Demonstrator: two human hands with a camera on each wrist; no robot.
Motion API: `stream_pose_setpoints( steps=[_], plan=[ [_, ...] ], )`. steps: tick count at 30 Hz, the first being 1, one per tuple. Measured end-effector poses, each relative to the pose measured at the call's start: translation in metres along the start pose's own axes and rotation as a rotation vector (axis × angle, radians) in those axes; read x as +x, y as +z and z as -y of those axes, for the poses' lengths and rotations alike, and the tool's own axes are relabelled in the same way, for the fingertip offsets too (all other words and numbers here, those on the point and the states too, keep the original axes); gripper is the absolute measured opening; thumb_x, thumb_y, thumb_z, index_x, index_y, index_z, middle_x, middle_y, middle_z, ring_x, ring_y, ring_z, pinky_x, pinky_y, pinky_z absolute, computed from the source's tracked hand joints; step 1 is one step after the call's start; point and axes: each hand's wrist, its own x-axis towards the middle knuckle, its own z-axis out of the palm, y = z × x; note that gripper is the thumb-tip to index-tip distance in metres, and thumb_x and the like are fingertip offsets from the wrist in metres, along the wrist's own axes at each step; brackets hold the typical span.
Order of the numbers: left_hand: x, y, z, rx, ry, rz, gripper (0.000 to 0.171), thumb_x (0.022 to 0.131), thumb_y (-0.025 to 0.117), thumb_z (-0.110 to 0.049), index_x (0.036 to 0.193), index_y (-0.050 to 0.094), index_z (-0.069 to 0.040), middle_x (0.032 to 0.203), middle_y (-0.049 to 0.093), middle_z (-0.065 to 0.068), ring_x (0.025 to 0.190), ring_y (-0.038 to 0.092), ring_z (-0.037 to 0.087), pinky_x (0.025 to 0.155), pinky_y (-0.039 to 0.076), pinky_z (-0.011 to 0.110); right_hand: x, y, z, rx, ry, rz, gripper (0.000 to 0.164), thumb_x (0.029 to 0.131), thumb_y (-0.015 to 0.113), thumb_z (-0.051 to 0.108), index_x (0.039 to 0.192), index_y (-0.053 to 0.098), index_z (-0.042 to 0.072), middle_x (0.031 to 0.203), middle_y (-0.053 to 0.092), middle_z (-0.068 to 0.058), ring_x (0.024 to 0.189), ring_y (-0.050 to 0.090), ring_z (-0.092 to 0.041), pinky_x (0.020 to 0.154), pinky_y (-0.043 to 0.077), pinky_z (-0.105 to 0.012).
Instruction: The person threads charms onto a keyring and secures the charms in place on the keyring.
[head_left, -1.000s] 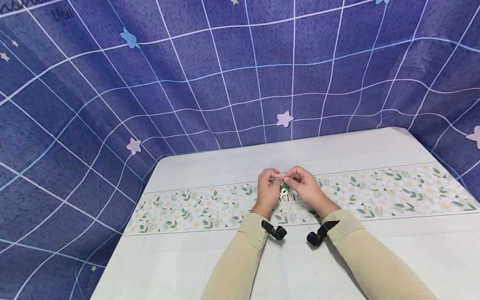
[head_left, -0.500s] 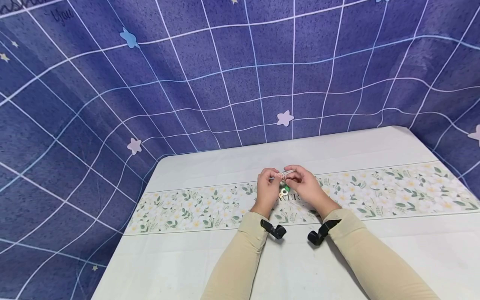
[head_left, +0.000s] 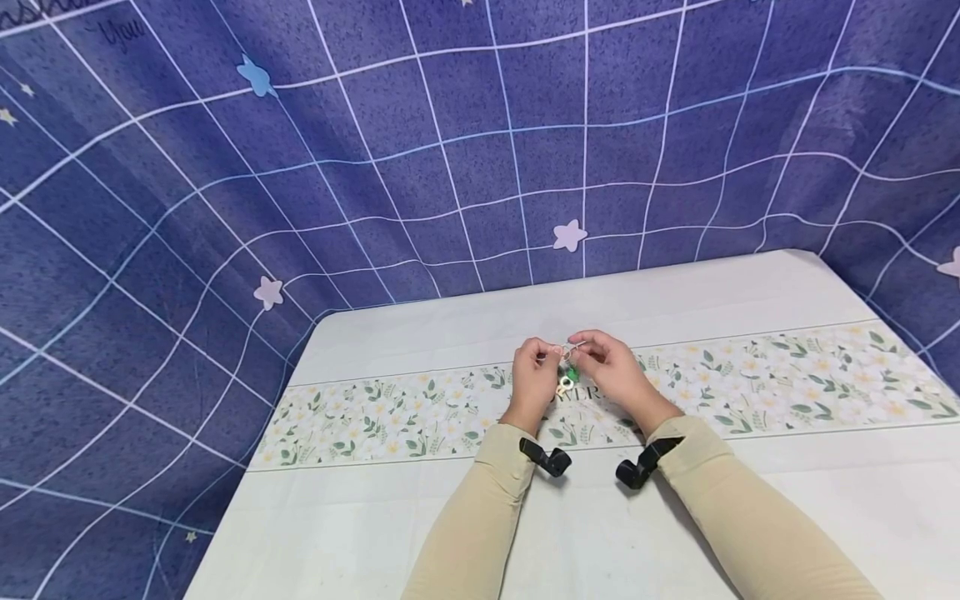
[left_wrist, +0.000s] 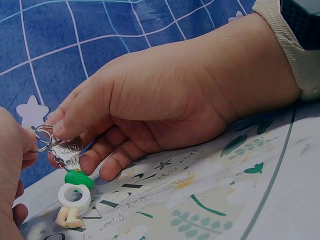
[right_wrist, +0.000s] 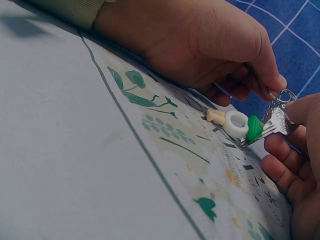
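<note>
We see the left hand (head_left: 534,375) at nine o'clock and the right hand (head_left: 611,367) at three, both in narrow pinches on the metal rings (left_wrist: 44,134) between them. Below the rings, the keys (left_wrist: 71,154) and green-and-white charm (left_wrist: 75,205) lie toward six o'clock in the head view, over the floral band (head_left: 795,375). We cannot tell whether the charm touches it.

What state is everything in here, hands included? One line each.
Left hand: pinching at the metal rings
Right hand: pinching there too
Metal rings: overlapping; whether joined, unclear
Keys: bunched below the rings
Charm: dangling, peach-coloured end down
Tablecloth: spread out
Curtain: hanging, lightly rippled
Wrist cameras: strapped on at both cuffs
</note>
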Motion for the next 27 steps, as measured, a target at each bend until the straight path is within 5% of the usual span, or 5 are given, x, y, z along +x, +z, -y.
stream_pose_setpoints(
  steps=[20,27],
  plan=[
    [-0.0020,-0.0004,0.0006,0.035,0.019,0.006,0.016,0.097,0.067,-0.012,0.082,0.063,-0.009,0.090,0.057,-0.003,0.086,0.047,0.011,0.079,0.041,0.030,-0.0003,0.0011,0.0039,-0.015,0.010,-0.104,0.014,0.098,0.067,0.014,0.108,0.070,0.004,0.109,0.070,-0.012,0.105,0.063,-0.025,0.092,0.049,-0.040],
    [-0.0011,-0.0003,-0.0012,0.042,0.050,0.007,0.014,0.098,0.066,-0.010,0.083,0.065,-0.009,0.092,0.059,-0.002,0.089,0.047,0.010,0.081,0.040,0.029,-0.0007,0.0009,0.0043,-0.033,-0.031,-0.121,0.013,0.097,0.068,0.013,0.103,0.069,0.002,0.105,0.068,-0.014,0.097,0.060,-0.025,0.088,0.047,-0.039]
  ],
)
